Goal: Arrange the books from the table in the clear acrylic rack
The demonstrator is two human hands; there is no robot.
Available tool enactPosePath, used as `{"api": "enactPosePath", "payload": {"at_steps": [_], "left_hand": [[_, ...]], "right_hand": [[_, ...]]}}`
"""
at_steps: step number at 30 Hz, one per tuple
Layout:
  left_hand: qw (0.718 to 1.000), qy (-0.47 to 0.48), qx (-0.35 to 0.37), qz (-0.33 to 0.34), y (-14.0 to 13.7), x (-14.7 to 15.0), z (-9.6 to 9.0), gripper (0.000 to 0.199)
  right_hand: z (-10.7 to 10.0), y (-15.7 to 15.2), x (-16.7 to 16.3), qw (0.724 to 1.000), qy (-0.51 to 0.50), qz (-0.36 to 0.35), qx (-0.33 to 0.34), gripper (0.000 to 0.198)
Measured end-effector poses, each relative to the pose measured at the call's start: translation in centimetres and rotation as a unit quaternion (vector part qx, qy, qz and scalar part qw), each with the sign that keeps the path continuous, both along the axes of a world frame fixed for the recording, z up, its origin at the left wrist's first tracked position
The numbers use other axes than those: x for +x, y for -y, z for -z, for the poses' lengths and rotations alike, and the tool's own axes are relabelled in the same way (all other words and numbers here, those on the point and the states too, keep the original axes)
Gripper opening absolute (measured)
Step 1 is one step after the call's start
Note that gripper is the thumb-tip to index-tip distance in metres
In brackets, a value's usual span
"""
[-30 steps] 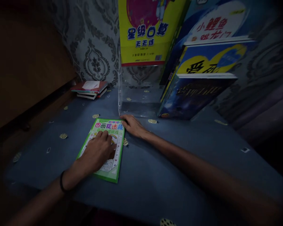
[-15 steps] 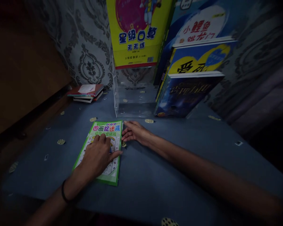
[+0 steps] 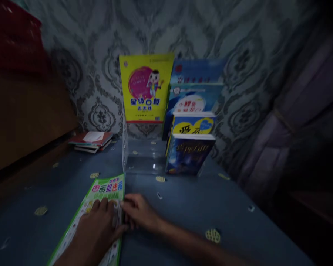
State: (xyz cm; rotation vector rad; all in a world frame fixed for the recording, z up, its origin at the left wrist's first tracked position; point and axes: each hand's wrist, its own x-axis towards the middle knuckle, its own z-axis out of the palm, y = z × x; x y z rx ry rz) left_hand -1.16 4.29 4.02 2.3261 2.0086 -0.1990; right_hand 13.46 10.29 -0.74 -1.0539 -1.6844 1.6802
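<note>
A green-bordered children's picture book [image 3: 117,186], with colourful Chinese characters along its top, lies on the table at the lower left. My left hand [image 3: 96,225] rests palm down across its cover, fingers stretched forward and thumb out to the right. At the book's right edge is my right hand [image 3: 140,212], its fingers curled and its thumb against the edge, seemingly pinching it. The fingertips there are dim and partly hidden.
Behind stands a clear acrylic rack [image 3: 124,153] holding a yellow workbook [image 3: 144,111], blue books [image 3: 198,72], a blue-and-yellow book [image 3: 192,125] and a dark blue book [image 3: 190,155]. A small book stack [image 3: 91,138] lies left. The patterned tablecloth [image 3: 177,207] covers the table.
The head view has tilted up, showing more wall and the whole rack. My right hand's fingers have curled in at the book's edge; my left hand stays on the cover.
</note>
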Motion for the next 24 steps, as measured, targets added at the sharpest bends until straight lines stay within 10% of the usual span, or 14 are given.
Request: {"api": "enactPosePath", "payload": {"at_steps": [7, 24], "left_hand": [[0.999, 0.016, 0.025, 0.028, -0.6, 1.2, 0.3, 0.033], [0.992, -0.055, -0.02, 0.115, 1.6, -2.1, -1.6, 0.033]], "right_hand": [[1.5, 0.9, 0.0, 0.98, 0.023, 0.078, 0.183, 0.035], [1.2, 0.3, 0.7, 0.971, -0.221, 0.044, -0.083, 0.038]]}}
